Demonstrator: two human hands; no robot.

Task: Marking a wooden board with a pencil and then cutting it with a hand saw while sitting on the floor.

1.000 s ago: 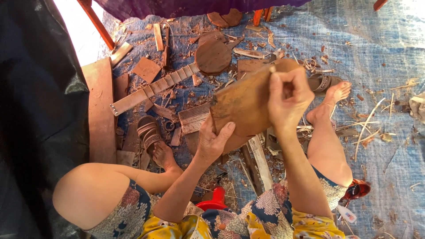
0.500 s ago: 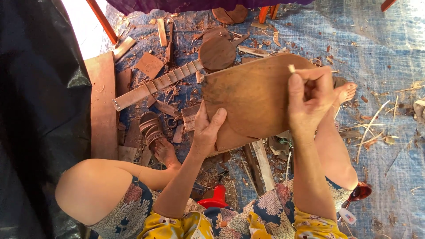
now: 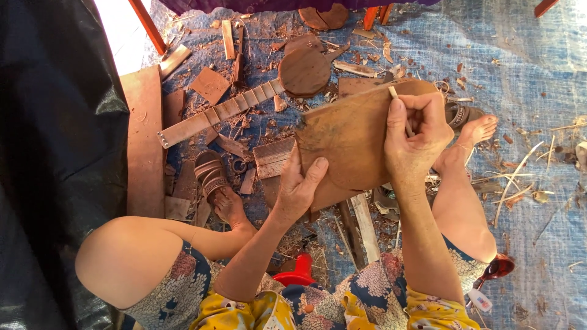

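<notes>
A flat brown wooden board (image 3: 351, 137) is held up over my knees, its face turned towards me. My left hand (image 3: 298, 186) grips its lower left edge, thumb on the front. My right hand (image 3: 416, 137) rests on the board's right side, fingers closed around a thin pale stick-like pencil (image 3: 398, 107) whose tip touches the wood near the upper right edge.
A blue tarp (image 3: 526, 67) covered with wood chips lies under me. A round wooden piece (image 3: 304, 70), a notched wooden strip (image 3: 214, 116), a long plank (image 3: 143, 140) and offcuts lie ahead. Black sheeting (image 3: 55, 153) hangs at left. A red object (image 3: 299, 272) sits between my legs.
The board has tipped up from edge-on to face me and come nearer. My right hand with the pencil has moved right along its top edge; my left hand keeps its grip.
</notes>
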